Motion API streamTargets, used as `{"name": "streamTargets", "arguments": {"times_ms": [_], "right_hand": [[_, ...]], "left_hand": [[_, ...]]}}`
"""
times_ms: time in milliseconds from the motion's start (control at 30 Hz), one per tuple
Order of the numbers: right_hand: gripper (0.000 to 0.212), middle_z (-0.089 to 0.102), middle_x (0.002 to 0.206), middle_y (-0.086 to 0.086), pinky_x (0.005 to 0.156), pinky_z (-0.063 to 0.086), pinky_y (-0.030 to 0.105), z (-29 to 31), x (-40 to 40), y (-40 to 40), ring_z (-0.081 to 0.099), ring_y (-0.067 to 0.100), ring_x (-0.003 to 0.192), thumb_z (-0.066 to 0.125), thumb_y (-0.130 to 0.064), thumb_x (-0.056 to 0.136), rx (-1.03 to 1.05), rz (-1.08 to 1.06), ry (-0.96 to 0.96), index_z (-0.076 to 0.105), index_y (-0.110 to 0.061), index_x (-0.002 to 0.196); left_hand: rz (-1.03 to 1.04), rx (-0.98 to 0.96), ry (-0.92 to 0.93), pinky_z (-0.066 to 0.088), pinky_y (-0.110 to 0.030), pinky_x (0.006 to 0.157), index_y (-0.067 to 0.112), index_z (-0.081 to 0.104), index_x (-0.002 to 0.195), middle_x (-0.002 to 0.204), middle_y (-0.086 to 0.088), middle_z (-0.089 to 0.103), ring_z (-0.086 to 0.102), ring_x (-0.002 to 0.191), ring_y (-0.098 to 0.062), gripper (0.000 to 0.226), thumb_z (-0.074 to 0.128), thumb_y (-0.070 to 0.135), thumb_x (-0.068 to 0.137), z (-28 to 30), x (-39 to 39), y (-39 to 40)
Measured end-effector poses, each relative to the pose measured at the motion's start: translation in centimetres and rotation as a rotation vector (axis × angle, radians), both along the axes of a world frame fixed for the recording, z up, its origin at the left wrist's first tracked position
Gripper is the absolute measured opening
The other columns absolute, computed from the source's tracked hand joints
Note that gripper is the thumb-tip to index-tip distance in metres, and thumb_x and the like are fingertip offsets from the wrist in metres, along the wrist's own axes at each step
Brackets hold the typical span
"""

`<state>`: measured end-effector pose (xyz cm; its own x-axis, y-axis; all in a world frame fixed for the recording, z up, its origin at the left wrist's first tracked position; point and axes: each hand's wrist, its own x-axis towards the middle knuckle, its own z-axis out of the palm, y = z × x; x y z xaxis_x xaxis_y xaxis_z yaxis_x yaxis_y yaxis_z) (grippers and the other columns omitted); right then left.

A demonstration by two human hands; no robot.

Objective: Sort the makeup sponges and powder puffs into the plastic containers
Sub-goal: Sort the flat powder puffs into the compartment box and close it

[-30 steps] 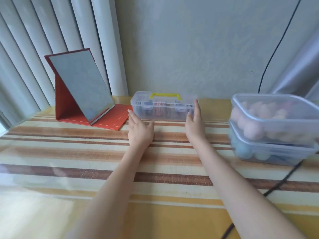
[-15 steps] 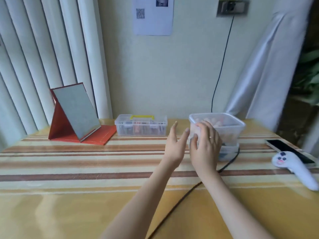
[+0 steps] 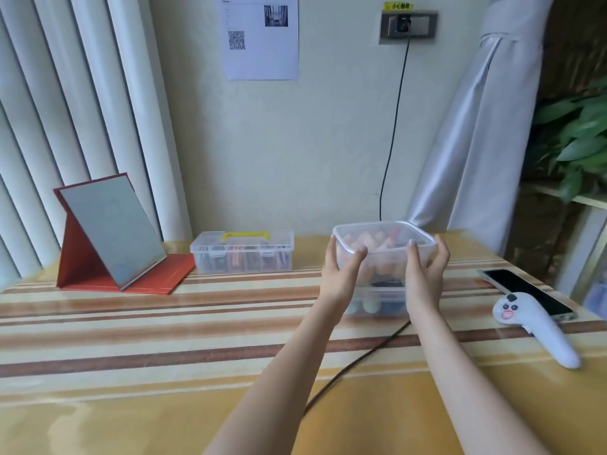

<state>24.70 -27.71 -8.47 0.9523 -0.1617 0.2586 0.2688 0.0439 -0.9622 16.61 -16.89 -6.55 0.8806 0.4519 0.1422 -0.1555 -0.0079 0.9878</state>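
A clear lidded plastic container point(image 3: 382, 244) holding pink and orange sponges sits on top of a second clear container point(image 3: 377, 302) with pale blue and green pieces inside. My left hand point(image 3: 340, 274) grips the upper container's left side, thumb on its front. My right hand point(image 3: 425, 274) grips its right side the same way. Whether the upper container rests on the lower one or hangs just above it, I cannot tell. A small clear case with a yellow handle point(image 3: 243, 252) stands to the left, against the wall.
A red folding mirror point(image 3: 111, 234) stands at the far left of the striped table point(image 3: 164, 323). A black cable point(image 3: 361, 356) runs from the wall socket across the table. A phone point(image 3: 525, 295) and a white controller point(image 3: 535, 326) lie at the right. A grey curtain hangs behind.
My hands left the yellow-handled case, moved right, and now grip both sides of the upper container. The view lifted and swung right, bringing the phone and controller into sight.
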Motion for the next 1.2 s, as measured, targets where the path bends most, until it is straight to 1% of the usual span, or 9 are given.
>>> {"name": "streamTargets", "arguments": {"times_ms": [100,267,533,667,767,867,967,1133,1200], "right_hand": [[0.052,0.050,0.138,-0.001,0.099,0.042,0.046,-0.1,-0.1,0.6,0.050,0.026,0.120,0.052,-0.060,0.081,0.003,-0.054,0.003,0.033,-0.048,0.128],[0.055,0.049,0.137,-0.001,0.083,0.039,0.031,-0.2,-1.8,2.7,0.051,0.026,0.117,0.055,-0.057,0.081,0.036,-0.025,-0.051,0.033,-0.044,0.129],[0.057,0.045,0.141,-0.004,0.089,0.039,0.037,0.1,-8.1,13.3,0.044,0.032,0.117,0.059,-0.055,0.082,-0.057,0.126,-0.079,0.031,-0.042,0.131],[0.055,0.045,0.140,-0.005,0.096,0.041,0.042,-0.1,-10.3,18.4,0.044,0.032,0.119,0.062,-0.049,0.084,-0.032,0.219,-0.044,0.034,-0.038,0.130],[0.053,0.048,0.131,-0.010,0.095,0.039,0.038,-0.1,-11.7,22.2,0.043,0.029,0.121,0.063,-0.047,0.085,-0.021,0.317,-0.049,0.035,-0.039,0.129],[0.052,0.042,0.112,-0.027,0.088,0.033,0.031,0.0,-12.7,25.4,0.041,0.023,0.123,0.061,-0.042,0.087,-0.019,0.394,-0.069,0.034,-0.040,0.132],[0.055,0.038,0.120,-0.021,0.089,0.032,0.032,-0.8,-12.3,26.9,0.040,0.020,0.123,0.060,-0.042,0.088,-0.026,0.416,-0.084,0.031,-0.042,0.134],[0.050,0.043,0.134,-0.005,0.086,0.035,0.027,-0.5,-11.5,26.6,0.042,0.012,0.110,0.057,-0.036,0.091,-0.024,0.455,-0.136,0.032,-0.032,0.134],[0.044,0.053,0.125,0.011,0.075,0.037,0.028,0.9,-11.6,26.2,0.049,0.021,0.102,0.051,-0.043,0.089,0.018,0.415,-0.082,0.035,-0.028,0.127]], "left_hand": [[0.053,-0.033,0.014,0.029,-0.031,0.103,0.038,0.017,0.148,0.151,0.001,0.034,0.035,0.136,-0.020,0.068,0.051,0.044,0.090,0.1,1.0,0.1],[0.207,-0.005,0.002,0.031,-0.029,0.094,0.034,0.023,0.148,0.141,-0.003,0.048,0.045,0.127,-0.022,0.056,0.039,0.039,0.094,0.1,0.8,1.5],[0.442,-0.030,-0.060,0.027,-0.031,0.093,0.029,0.039,0.141,0.142,0.010,0.042,0.039,0.116,-0.011,0.057,0.033,0.038,0.086,-0.9,-4.7,12.4],[0.523,-0.008,-0.071,0.030,-0.029,0.090,0.035,0.040,0.139,0.131,0.019,0.044,0.044,0.109,-0.003,0.065,0.032,0.044,0.075,-0.8,-7.5,17.3],[0.633,-0.115,-0.039,0.036,-0.035,0.099,0.026,0.051,0.129,0.130,0.005,0.053,0.047,0.119,-0.018,0.063,0.033,0.047,0.072,-0.9,-9.1,21.5],[0.645,-0.174,0.036,0.037,-0.038,0.094,0.025,0.058,0.107,0.110,0.000,0.057,0.051,0.110,-0.024,0.054,0.035,0.054,0.068,-0.8,-10.1,25.2],[0.590,-0.153,0.054,0.040,-0.038,0.095,0.027,0.059,0.102,0.114,-0.001,0.059,0.052,0.108,-0.023,0.053,0.037,0.058,0.065,-0.8,-10.1,26.8],[0.703,-0.148,-0.009,0.038,-0.039,0.099,0.032,0.059,0.119,0.122,0.001,0.060,0.051,0.115,-0.022,0.058,0.035,0.058,0.072,-1.6,-9.1,26.9],[0.769,0.005,-0.028,0.019,-0.047,0.114,0.033,0.057,0.117,0.116,0.010,0.059,0.048,0.118,-0.018,0.049,0.031,0.051,0.080,-0.5,-8.9,26.4]]}}
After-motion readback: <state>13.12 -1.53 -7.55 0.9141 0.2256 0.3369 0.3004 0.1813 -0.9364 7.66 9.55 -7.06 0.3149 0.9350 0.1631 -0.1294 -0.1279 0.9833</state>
